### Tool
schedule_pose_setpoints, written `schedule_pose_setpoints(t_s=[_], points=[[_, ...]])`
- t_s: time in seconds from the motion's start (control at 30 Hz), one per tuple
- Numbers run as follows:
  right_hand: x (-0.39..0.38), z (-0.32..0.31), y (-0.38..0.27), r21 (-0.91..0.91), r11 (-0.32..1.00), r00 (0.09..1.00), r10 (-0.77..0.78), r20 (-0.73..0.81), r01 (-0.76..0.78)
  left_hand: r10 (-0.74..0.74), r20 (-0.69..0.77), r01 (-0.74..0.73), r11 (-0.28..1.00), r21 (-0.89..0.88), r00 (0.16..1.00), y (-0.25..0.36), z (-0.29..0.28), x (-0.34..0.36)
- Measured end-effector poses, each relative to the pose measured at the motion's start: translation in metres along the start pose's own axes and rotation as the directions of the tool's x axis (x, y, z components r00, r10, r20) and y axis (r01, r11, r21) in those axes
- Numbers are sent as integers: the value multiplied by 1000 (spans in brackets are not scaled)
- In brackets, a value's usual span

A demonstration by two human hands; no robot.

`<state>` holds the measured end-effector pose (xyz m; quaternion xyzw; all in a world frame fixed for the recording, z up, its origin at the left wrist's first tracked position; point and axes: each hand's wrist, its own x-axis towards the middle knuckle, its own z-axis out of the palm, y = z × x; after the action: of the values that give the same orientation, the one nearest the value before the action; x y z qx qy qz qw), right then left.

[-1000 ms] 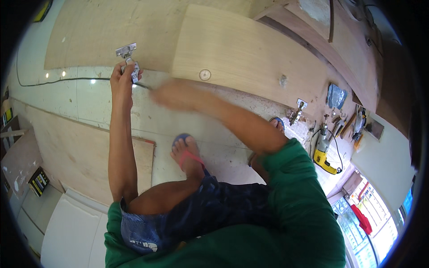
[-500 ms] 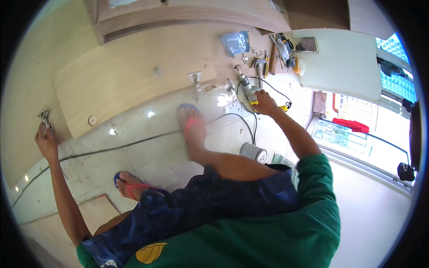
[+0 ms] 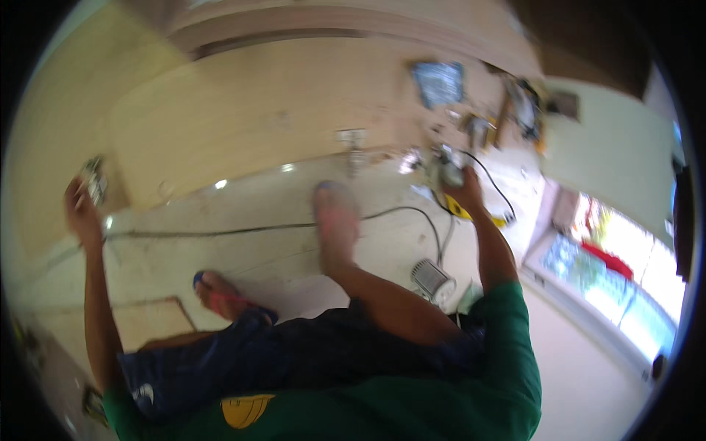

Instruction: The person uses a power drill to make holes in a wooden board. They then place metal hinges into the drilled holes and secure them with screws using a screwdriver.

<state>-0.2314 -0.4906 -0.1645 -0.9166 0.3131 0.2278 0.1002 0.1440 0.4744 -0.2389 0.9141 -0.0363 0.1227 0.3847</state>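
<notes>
The left hand [image 3: 82,214], blurred, pinches a metal cabinet hinge [image 3: 95,181] at the plywood panel [image 3: 62,140]. The right hand [image 3: 468,192] is wrapped around a grey-and-yellow power drill [image 3: 450,173], near the blue plastic packet [image 3: 440,83]; whether it touches the floor [image 3: 287,253] I cannot tell.

One wide fisheye view looks steeply down from the wearer's head, the green shirt [image 3: 331,408] lying closer than the drill [image 3: 460,208]; it takes in the floor [image 3: 272,257] left of the drill and the window [image 3: 618,272] to its right.
</notes>
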Motion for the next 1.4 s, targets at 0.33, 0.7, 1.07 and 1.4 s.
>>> schedule_pose_setpoints(t_s=[0.33,0.7,1.07,1.4], points=[[-123,-130,-136,537,843,862,-292,414,28,341,891,581,675,-455,302,362,122,-133],[-128,-138,-408,533,765,562,-635,530,362,394,842,923,-262,-282,369,440,145,-187],[-286,-165,-438,-15,850,685,-413,600,526,228,867,831,-468,-300,442,419,66,-177],[-285,-209,-444,-139,547,563,-788,250,826,309,795,851,-132,-508,522,359,57,-168]])
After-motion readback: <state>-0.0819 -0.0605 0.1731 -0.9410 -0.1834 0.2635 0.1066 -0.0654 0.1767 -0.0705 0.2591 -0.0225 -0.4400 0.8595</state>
